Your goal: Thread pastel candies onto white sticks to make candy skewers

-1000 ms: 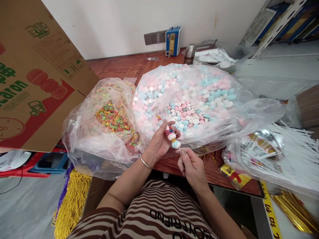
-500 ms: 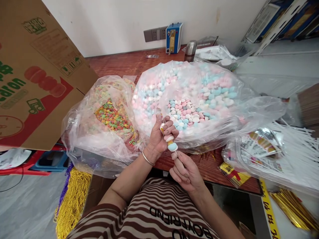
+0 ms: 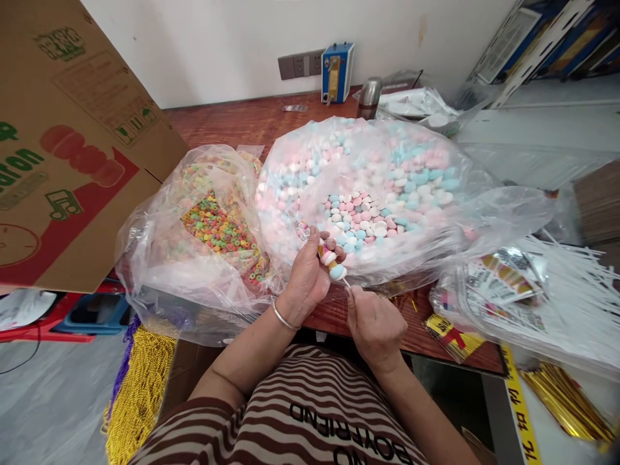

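Observation:
My left hand point(image 3: 306, 274) is closed around a candy skewer point(image 3: 338, 272), whose pink, white, yellow and pale blue pieces show past the fingers. Clear, printed-looking film sticks out beyond my thumb at its far end. A thin white stick point(image 3: 346, 282) comes out of the near end, and my right hand point(image 3: 378, 323) pinches it in a fist. Both hands are just in front of a big clear bag of pink, white and blue candies point(image 3: 363, 216). Left of it lies a clear bag of small coloured rings point(image 3: 220, 226).
A printed cardboard box point(image 3: 87, 142) stands at the left. On the right are white sticks point(image 3: 581, 290) in a plastic bag, printed wrappers point(image 3: 508, 278) and a pack of gold ties point(image 3: 455, 339). A metal flask point(image 3: 370, 97) and blue device point(image 3: 338, 72) stand behind.
My right hand has turned over into a fist on the stick and shifted slightly right and up. My left fingers have rolled, and the skewer tilts more to the right.

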### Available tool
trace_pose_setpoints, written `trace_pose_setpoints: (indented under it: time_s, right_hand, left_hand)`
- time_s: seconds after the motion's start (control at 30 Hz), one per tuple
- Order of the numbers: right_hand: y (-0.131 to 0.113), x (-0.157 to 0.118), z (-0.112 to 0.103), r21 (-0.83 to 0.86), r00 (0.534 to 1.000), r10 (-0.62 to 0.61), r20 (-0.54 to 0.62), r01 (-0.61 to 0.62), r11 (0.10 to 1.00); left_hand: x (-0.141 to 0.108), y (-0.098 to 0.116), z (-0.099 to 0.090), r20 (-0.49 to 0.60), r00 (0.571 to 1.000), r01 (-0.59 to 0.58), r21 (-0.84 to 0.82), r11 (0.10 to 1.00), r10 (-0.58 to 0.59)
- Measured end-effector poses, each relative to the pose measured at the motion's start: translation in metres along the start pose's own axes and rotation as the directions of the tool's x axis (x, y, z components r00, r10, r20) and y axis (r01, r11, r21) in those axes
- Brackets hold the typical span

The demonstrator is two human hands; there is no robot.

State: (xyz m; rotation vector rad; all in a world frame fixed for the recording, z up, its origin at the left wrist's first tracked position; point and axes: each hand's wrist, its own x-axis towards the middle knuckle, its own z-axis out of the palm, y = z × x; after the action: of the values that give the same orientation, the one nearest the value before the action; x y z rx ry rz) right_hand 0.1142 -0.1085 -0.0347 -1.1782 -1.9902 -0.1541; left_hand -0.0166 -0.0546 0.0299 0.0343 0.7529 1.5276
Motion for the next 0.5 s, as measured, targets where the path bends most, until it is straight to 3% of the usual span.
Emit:
trace_pose_setpoints:
  time_s: [0.07,0.1,0.13,0.2,0.23,0.27,0.3,0.37,0.4,0.43,0.5]
  right_hand:
    - [-0.001,0.000,-0.002,0.252,0.978,0.182,0.100,-0.202,0.946]
    - [-0.002,0.000,-0.004,0.414,0.935,0.291,0.204,-0.351,0.840]
    - [-0.003,0.001,-0.006,0.561,0.863,0.375,0.340,-0.506,0.655]
    - [-0.006,0.004,-0.009,0.682,0.677,0.383,0.629,-0.717,0.146]
    - [-0.008,0.006,-0.010,0.653,0.599,0.322,0.733,-0.752,-0.087]
    - [-0.011,0.008,-0.010,0.599,0.545,0.254,0.799,-0.757,-0.262]
    - [-0.013,0.009,-0.010,0.550,0.515,0.197,0.834,-0.748,-0.373]
    - [-0.017,0.011,-0.007,0.528,0.512,0.167,0.843,-0.726,-0.441]
    - [-0.019,0.011,-0.005,0.567,0.529,0.212,0.822,-0.717,-0.406]
    - [-0.020,0.011,-0.003,0.627,0.557,0.288,0.779,-0.711,-0.320]
    - [-0.019,0.009,0.000,0.723,0.638,0.450,0.625,-0.691,-0.024]
  left_hand:
    - [-0.001,0.001,-0.003,0.062,0.998,0.026,-0.005,1.000,-0.025]
    - [-0.002,0.002,-0.004,0.098,0.995,0.030,-0.007,1.000,-0.029]
    - [-0.002,0.003,-0.005,0.131,0.991,0.032,-0.008,0.999,-0.031]
    - [-0.002,0.004,-0.005,0.193,0.981,0.036,-0.009,0.999,-0.034]
    - [-0.003,0.004,-0.005,0.223,0.974,0.044,-0.010,0.999,-0.041]
    - [-0.003,0.004,-0.005,0.252,0.966,0.056,-0.012,0.998,-0.051]
    - [-0.004,0.003,-0.005,0.277,0.959,0.065,-0.013,0.998,-0.059]
    - [-0.005,-0.002,-0.005,0.309,0.949,0.063,0.000,0.998,-0.060]
    - [-0.006,-0.006,-0.006,0.314,0.948,0.056,0.014,0.998,-0.057]
    - [-0.007,-0.009,-0.007,0.312,0.949,0.047,0.033,0.998,-0.055]
    - [-0.008,-0.013,-0.010,0.298,0.952,0.043,0.087,0.995,-0.067]
